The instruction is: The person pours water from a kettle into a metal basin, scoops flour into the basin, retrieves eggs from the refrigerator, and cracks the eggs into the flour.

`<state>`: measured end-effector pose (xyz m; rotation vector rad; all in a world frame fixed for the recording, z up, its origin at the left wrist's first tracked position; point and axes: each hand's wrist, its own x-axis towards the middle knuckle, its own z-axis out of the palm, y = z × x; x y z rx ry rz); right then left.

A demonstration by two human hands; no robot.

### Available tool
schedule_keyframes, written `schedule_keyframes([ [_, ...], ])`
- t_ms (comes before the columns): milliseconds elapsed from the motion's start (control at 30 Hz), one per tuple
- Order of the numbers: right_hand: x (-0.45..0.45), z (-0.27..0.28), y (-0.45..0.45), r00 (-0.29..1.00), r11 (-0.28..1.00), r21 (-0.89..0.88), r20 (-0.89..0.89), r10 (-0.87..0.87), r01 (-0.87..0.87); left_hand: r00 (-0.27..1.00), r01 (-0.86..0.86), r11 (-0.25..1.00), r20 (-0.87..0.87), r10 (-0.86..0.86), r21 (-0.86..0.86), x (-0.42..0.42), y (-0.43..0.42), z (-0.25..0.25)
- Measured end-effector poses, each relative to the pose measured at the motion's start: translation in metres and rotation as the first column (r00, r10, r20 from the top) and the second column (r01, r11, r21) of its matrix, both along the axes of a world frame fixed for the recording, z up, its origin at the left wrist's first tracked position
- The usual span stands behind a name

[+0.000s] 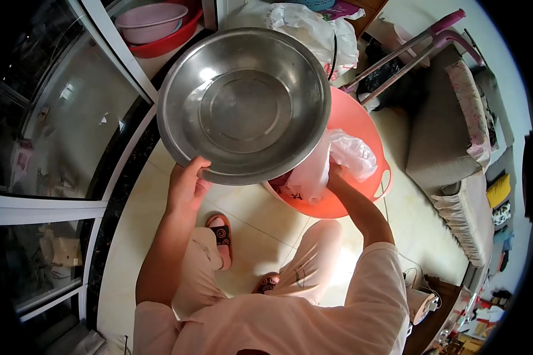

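Observation:
My left hand [188,184] grips the near rim of a wide stainless steel basin [246,109], thumb over the edge. The basin is tilted toward me, and only faint marks show on its inner surface. Below and to the right stands a coral-red plastic tub [361,127] with a handle hole in its side. My right hand [335,172] is down in this tub at a white plastic bag [314,171], whose folds cover the fingers. Something dark red shows beside the bag, partly hidden under the basin.
Pink and red basins [151,23] stand behind the glass door [71,112] on the left. Plastic bags [314,35] lie beyond the tub. A pink-handled metal frame [408,50] leans by the grey sofa [438,130]. My sandalled feet are on the tiled floor [249,207].

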<state>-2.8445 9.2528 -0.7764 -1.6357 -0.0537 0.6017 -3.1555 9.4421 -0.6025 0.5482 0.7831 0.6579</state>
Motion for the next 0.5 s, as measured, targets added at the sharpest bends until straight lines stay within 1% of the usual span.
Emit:
schedule_keyframes([
  [67, -0.006, -0.008, 0.022, 0.996, 0.997, -0.077, 0.086, 0.038, -0.031, 0.999, -0.015, 1.0, -0.043, 0.015, -0.009, 0.0, 0.001, 0.0],
  [167, 0.014, -0.016, 0.051, 0.967, 0.94, -0.286, 0.118, 0.226, -0.185, 0.986, -0.007, 0.998, -0.169, -0.004, -0.07, -0.003, 0.007, -0.001],
  [267, 0.014, -0.024, 0.064, 0.905, 0.836, -0.45, 0.127, 0.407, -0.313, 0.999, -0.034, 0.999, -0.021, 0.033, -0.015, 0.003, 0.0, 0.012],
  [367, 0.011, -0.032, 0.059, 0.81, 0.692, -0.582, 0.093, 0.579, -0.428, 0.999, -0.034, 0.999, -0.03, 0.034, 0.004, 0.004, 0.001, 0.008],
  [467, 0.009, -0.029, 0.042, 0.706, 0.551, -0.646, 0.027, 0.708, -0.528, 0.999, -0.031, 0.999, -0.043, 0.03, -0.009, 0.008, -0.002, 0.012],
  [500, 0.008, -0.026, 0.037, 0.67, 0.513, -0.658, 0.016, 0.742, -0.552, 1.0, -0.013, 1.0, -0.023, 0.012, -0.017, 0.008, -0.001, 0.012],
])
